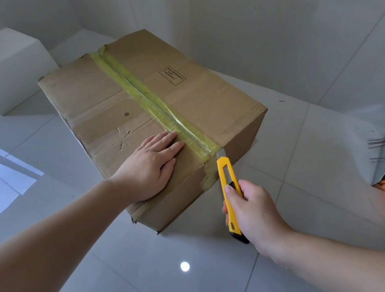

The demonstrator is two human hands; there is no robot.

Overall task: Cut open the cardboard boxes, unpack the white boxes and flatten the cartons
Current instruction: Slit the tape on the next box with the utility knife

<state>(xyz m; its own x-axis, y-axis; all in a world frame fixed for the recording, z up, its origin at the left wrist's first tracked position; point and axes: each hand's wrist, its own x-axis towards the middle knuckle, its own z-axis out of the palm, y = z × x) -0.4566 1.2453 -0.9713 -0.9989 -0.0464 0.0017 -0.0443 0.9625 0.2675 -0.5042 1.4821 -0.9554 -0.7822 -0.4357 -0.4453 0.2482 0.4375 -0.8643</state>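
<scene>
- Step: cutting open. 1 cardboard box (158,116) on the tiled floor (80,270), yellow tape (154,102) looks uncut.
- Left hand (149,163) flat on the lid, fingers straight, beside the seam.
- Right hand (251,209) wraps the yellow utility knife (228,190); blade tip at the tape on the near top edge.
- Next, likely: draw the blade shallow along the seam, clear of the left fingers.
</scene>
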